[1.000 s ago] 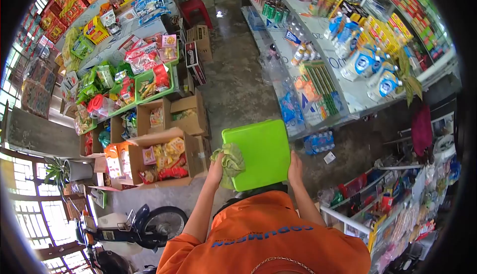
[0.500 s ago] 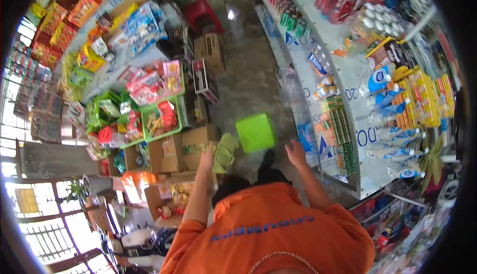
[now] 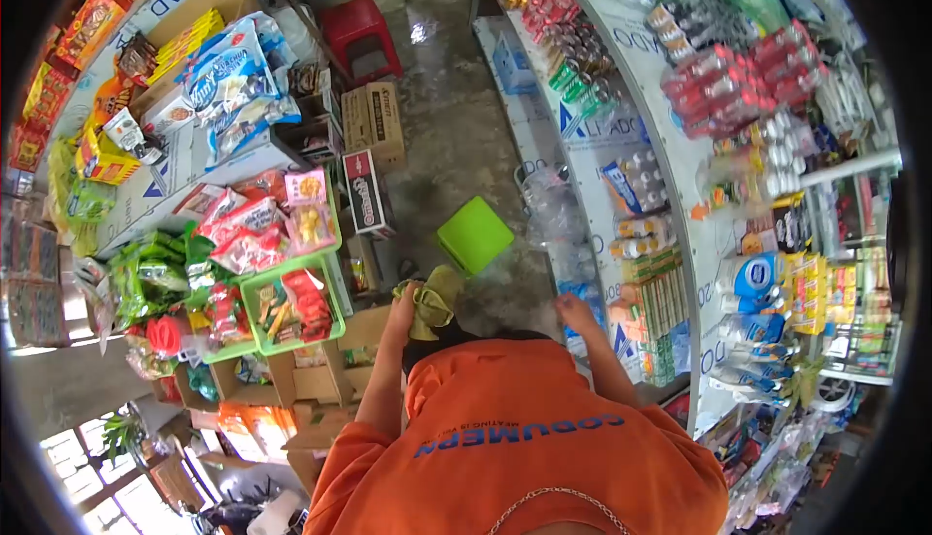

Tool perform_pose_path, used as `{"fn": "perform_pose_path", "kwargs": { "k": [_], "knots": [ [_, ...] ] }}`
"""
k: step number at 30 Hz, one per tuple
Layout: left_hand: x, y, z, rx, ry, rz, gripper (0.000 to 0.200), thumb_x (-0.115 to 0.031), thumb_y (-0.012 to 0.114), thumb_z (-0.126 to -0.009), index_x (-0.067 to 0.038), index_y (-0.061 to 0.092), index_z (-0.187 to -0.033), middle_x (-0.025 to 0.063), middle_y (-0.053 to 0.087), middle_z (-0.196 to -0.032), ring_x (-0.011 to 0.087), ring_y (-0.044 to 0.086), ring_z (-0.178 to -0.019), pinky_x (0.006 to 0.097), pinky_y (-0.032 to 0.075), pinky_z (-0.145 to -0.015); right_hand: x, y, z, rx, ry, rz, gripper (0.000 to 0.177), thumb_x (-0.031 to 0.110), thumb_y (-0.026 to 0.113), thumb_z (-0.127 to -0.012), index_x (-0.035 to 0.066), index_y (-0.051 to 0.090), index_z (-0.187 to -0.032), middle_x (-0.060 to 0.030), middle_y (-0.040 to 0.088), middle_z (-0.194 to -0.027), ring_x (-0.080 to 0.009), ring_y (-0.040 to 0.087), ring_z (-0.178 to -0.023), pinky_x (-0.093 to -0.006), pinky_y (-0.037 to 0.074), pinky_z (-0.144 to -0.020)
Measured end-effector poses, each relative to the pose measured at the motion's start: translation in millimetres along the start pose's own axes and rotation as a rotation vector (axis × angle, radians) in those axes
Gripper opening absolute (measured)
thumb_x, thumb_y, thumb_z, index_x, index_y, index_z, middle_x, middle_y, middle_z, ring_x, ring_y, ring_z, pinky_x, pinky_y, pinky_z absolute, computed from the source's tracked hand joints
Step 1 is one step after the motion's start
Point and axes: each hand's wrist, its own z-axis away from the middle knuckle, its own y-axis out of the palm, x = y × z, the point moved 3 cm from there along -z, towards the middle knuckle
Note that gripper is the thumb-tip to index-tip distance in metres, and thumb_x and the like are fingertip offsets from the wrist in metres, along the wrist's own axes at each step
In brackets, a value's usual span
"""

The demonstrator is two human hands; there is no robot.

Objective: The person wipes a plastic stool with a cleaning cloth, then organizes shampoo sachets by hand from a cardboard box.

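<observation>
My left hand [image 3: 404,314] is closed around a crumpled olive-green cloth [image 3: 436,304], which hangs out toward my middle. My right hand [image 3: 577,313] hangs on the other side, holding nothing, with its fingers loosely apart. It is nearest the lower tier of the shelf on the right. Between and beyond my hands, a bright green plastic stool [image 3: 475,235] stands on the wet-looking concrete floor [image 3: 442,132]. Part of the cloth's edge lies against my dark trousers.
On the left, a counter carries snack bags [image 3: 233,74] and a green basket [image 3: 337,326] of packets; cardboard boxes [image 3: 372,125] stand beside it. A red stool [image 3: 360,38] is farther up the aisle. Metal shelving [image 3: 649,79] with drinks lines the right.
The view has shifted and turned, so the shelves and counter sit differently. The green stool appears farther left and higher. The cloth stays in my left hand.
</observation>
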Motion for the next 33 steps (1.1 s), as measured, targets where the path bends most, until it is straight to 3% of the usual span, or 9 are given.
{"fn": "perform_pose_path", "kwargs": {
  "k": [4,6,10,12,18,22,25,30,33],
  "knots": [
    [-80,-14,-50,0.030,-0.033,-0.055,0.046,-0.041,0.057,-0.096,-0.002,0.069,-0.116,0.0096,0.070,-0.101,0.0210,0.069,-0.091,0.0356,0.055,-0.082,72,8,-11,0.082,0.182,0.498,0.073,0.067,0.055,-0.090,0.004,0.063,-0.125,-0.0240,0.070,-0.118,-0.0439,0.065,-0.115,-0.0469,0.052,-0.096],
    [-105,-24,-55,0.037,-0.034,-0.114,0.047,-0.044,0.059,-0.094,-0.004,0.068,-0.117,0.0104,0.069,-0.100,0.0224,0.070,-0.088,0.0364,0.057,-0.080,105,9,-21,-0.034,0.269,0.511,0.079,0.073,0.054,-0.087,0.004,0.063,-0.124,-0.0264,0.067,-0.124,-0.0473,0.063,-0.116,-0.0503,0.052,-0.097],
    [-122,-51,-96,0.044,-0.032,-0.001,0.048,-0.041,0.059,-0.094,0.001,0.069,-0.116,0.0116,0.070,-0.102,0.0205,0.068,-0.090,0.0348,0.054,-0.080,174,-19,-64,-0.014,0.223,0.408,0.073,0.071,0.060,-0.086,0.005,0.066,-0.117,-0.0258,0.070,-0.115,-0.0432,0.065,-0.114,-0.0496,0.052,-0.096],
    [-135,-61,-101,0.020,-0.030,-0.016,0.048,-0.041,0.059,-0.094,0.001,0.069,-0.117,0.0119,0.070,-0.104,0.0204,0.068,-0.090,0.0346,0.054,-0.080,192,-22,-95,-0.057,0.054,0.374,0.064,0.068,0.062,-0.086,0.006,0.069,-0.098,-0.0213,0.072,-0.101,-0.0398,0.068,-0.099,-0.0495,0.052,-0.085],
    [-168,-69,-125,-0.096,0.059,0.010,0.048,-0.041,0.058,-0.095,0.000,0.068,-0.119,0.0108,0.070,-0.108,0.0187,0.067,-0.095,0.0330,0.053,-0.084,225,-39,-195,0.042,-0.106,0.395,0.050,0.056,0.069,-0.086,0.007,0.070,-0.091,-0.0185,0.071,-0.090,-0.0369,0.068,-0.089,-0.0453,0.052,-0.078],
    [-186,-48,-156,-0.201,-0.048,0.085,0.049,-0.041,0.059,-0.096,0.000,0.069,-0.121,0.0096,0.070,-0.109,0.0175,0.066,-0.100,0.0322,0.052,-0.088,228,-62,-267,0.151,-0.206,0.380,0.047,0.053,0.070,-0.087,0.006,0.070,-0.087,-0.0188,0.070,-0.086,-0.0363,0.067,-0.085,-0.0446,0.051,-0.076],
    [-203,-10,-192,-0.303,0.097,-0.049,0.047,-0.042,0.056,-0.099,-0.002,0.067,-0.122,0.0088,0.070,-0.109,0.0172,0.066,-0.098,0.0338,0.054,-0.084,230,-82,-328,0.263,-0.306,0.386,0.045,0.052,0.067,-0.088,0.007,0.072,-0.092,-0.0159,0.073,-0.095,-0.0359,0.069,-0.094,-0.0451,0.053,-0.079],
    [-237,85,-210,-0.244,0.022,0.129,0.046,-0.042,0.050,-0.104,-0.004,0.065,-0.126,0.0095,0.068,-0.115,0.0189,0.066,-0.102,0.0332,0.054,-0.090,228,-156,-373,0.452,-0.323,0.317,0.040,0.046,0.068,-0.090,0.007,0.072,-0.093,-0.0177,0.072,-0.095,-0.0365,0.069,-0.094,-0.0459,0.053,-0.079],
    [-275,123,-237,-0.237,0.103,0.119,0.044,-0.039,0.053,-0.102,-0.004,0.066,-0.125,0.0077,0.068,-0.112,0.0179,0.065,-0.103,0.0329,0.052,-0.091,253,-172,-396,0.442,-0.498,0.429,0.033,0.041,0.073,-0.085,0.009,0.072,-0.093,-0.0161,0.073,-0.091,-0.0379,0.070,-0.090,-0.0481,0.054,-0.077]
  ]
}}
